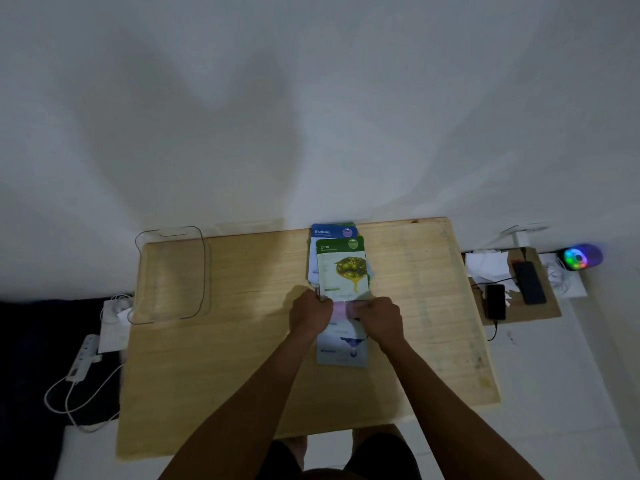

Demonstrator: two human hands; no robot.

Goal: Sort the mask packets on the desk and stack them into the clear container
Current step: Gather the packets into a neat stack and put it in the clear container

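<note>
A pile of mask packets lies at the back middle of the wooden desk (242,358). A green Olive packet (343,268) is on top, and a blue Blueberry packet (333,231) sticks out behind it. Nearer to me lies a pale blue packet (343,348) with a pink-topped packet (344,309) over its far end. My left hand (311,313) and my right hand (379,315) both grip the pink-topped packet at its sides, touching the Olive packet's near edge. The clear container (169,275) stands empty at the desk's back left corner.
The desk stands against a white wall. Left of it on the floor are a power strip (83,358) and white cables. To the right, a low cardboard surface holds two dark phones (528,282) and papers, with a glowing coloured light (581,257) beyond.
</note>
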